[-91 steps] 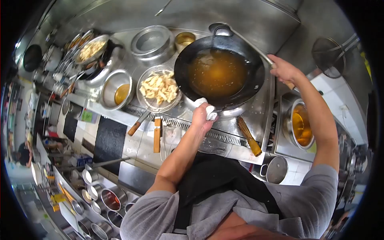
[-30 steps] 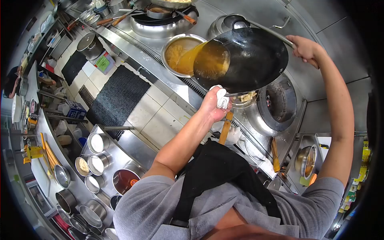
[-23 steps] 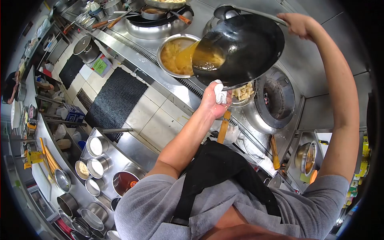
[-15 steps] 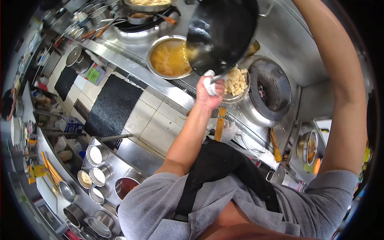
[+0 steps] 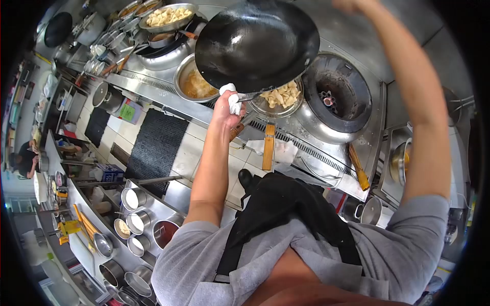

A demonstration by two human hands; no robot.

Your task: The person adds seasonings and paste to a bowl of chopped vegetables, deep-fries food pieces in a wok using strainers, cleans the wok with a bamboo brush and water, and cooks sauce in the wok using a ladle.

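My left hand (image 5: 228,109) is closed round the handle of a large black wok (image 5: 255,48), with a folded white cloth (image 5: 234,102) in the grip. The wok's dark, shiny inside faces me and looks bare. Partly under its left edge stands a steel basin (image 5: 179,84) of yellow-brown foamy liquid (image 5: 198,87). Below its right edge, a wooden-handled strainer (image 5: 269,148) holds pale cooked pieces (image 5: 280,96). My right hand (image 5: 352,5) is raised at the top edge of the view, right of the wok; its fingers are partly cut off.
The round wok burner (image 5: 337,94) is right of the strainer. A bamboo brush (image 5: 358,168) lies on the counter. Another bowl of pale pieces (image 5: 168,16) stands at the back left. Several steel containers (image 5: 137,222) stand at lower left, and a person (image 5: 26,159) is at far left.
The wok was tipped, pouring yellow liquid into the basin. Now the stream has stopped, and my left hand has moved left with the wok, whose inside shows more fully.
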